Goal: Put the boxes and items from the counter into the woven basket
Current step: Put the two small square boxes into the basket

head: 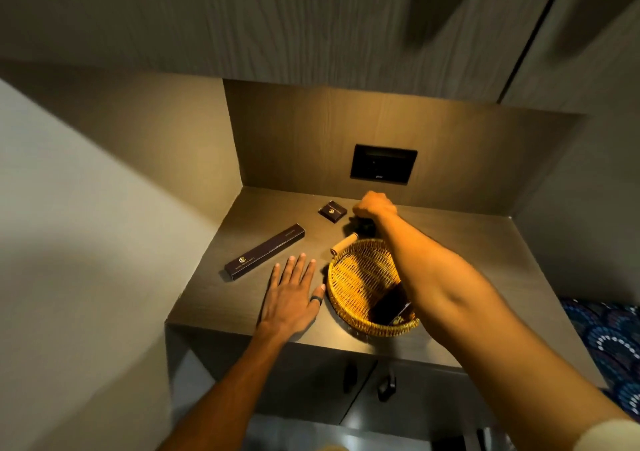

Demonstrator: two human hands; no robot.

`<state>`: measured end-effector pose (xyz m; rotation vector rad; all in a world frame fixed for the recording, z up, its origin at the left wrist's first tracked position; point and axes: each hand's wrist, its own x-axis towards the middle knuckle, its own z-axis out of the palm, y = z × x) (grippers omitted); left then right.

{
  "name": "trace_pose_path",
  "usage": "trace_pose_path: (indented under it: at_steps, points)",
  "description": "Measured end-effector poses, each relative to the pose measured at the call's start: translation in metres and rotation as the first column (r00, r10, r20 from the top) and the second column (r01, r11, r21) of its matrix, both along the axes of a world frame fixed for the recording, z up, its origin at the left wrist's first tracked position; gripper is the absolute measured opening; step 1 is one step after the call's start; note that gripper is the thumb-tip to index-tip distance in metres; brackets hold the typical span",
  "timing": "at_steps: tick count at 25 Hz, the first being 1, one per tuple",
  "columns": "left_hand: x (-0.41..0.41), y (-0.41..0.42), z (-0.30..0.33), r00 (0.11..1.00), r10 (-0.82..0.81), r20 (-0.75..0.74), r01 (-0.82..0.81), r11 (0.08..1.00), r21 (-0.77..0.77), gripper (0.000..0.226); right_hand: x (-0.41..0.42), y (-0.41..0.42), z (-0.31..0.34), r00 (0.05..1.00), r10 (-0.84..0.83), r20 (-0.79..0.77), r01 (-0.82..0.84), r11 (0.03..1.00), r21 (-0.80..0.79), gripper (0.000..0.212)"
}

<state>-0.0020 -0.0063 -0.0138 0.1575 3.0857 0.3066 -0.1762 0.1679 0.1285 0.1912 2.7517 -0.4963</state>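
A round woven basket (356,277) sits on the brown counter (249,215), with a dark box (389,307) lying inside at its near side. My right hand (375,206) reaches over the basket and is closed on a small dark item (362,227) just behind it; what the item is stays unclear. A small square dark box (332,211) lies left of that hand. A long dark box (265,252) lies at the left. A tan cylinder (343,244) rests against the basket's far rim. My left hand (292,293) lies flat on the counter, fingers spread, beside the basket.
A black wall panel (383,164) is set into the back wall above the counter. Cabinet doors with dark handles (386,386) are below the counter's front edge. Walls close in the counter at left and back. Patterned blue fabric (609,340) shows at the right.
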Motion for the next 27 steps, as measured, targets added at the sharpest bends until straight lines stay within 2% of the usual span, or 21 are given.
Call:
trace_pose_path:
  at_steps: [5,9,12,14,18,20,21,23,25,27]
  points:
    - [-0.005,-0.001,-0.006,1.0,0.007,-0.011,-0.008,1.0,-0.021,0.068,-0.007,-0.001,-0.006,0.995,-0.051,-0.089,0.052,0.998,0.016,0.04]
    - [-0.003,-0.001,-0.009,1.0,0.013,-0.005,-0.013,0.999,-0.032,0.068,-0.014,0.007,-0.014,0.993,-0.074,-0.096,0.077,0.996,0.034,0.042]
    - [-0.005,-0.001,-0.008,1.0,0.022,-0.004,-0.022,1.0,-0.01,0.07,-0.017,0.011,-0.017,0.987,-0.034,-0.158,0.038,0.999,0.023,0.045]
    - [-0.006,-0.001,-0.007,0.999,0.029,-0.02,-0.03,1.0,-0.002,0.071,-0.016,0.018,-0.012,0.969,0.017,-0.246,-0.006,0.999,0.045,0.055]
    - [-0.004,-0.001,-0.008,0.998,0.029,-0.053,-0.03,1.0,-0.003,0.07,-0.012,0.05,0.018,0.879,0.186,-0.439,-0.172,0.983,0.071,0.058]
    - [-0.005,0.001,-0.01,0.998,0.034,-0.049,-0.034,0.999,-0.002,0.07,0.001,0.067,0.03,0.781,0.354,-0.514,-0.367,0.927,0.08,0.063]
    - [-0.005,0.001,-0.011,0.998,0.035,-0.05,-0.035,0.999,-0.002,0.07,0.012,0.073,0.033,0.714,0.466,-0.522,-0.489,0.866,0.105,0.063]
    - [-0.005,0.001,-0.009,0.999,0.028,-0.041,-0.028,1.0,-0.005,0.069,0.039,0.08,0.026,0.595,0.684,-0.422,-0.683,0.707,0.182,0.061]
    - [-0.004,0.0,-0.008,0.999,0.025,-0.029,-0.026,1.0,-0.007,0.069,0.066,0.076,0.01,0.564,0.804,-0.189,-0.774,0.595,0.218,0.065]
    - [-0.003,0.0,-0.006,0.999,0.026,-0.022,-0.026,1.0,-0.002,0.069,0.084,0.067,-0.009,0.535,0.845,-0.008,-0.817,0.52,0.251,0.07]
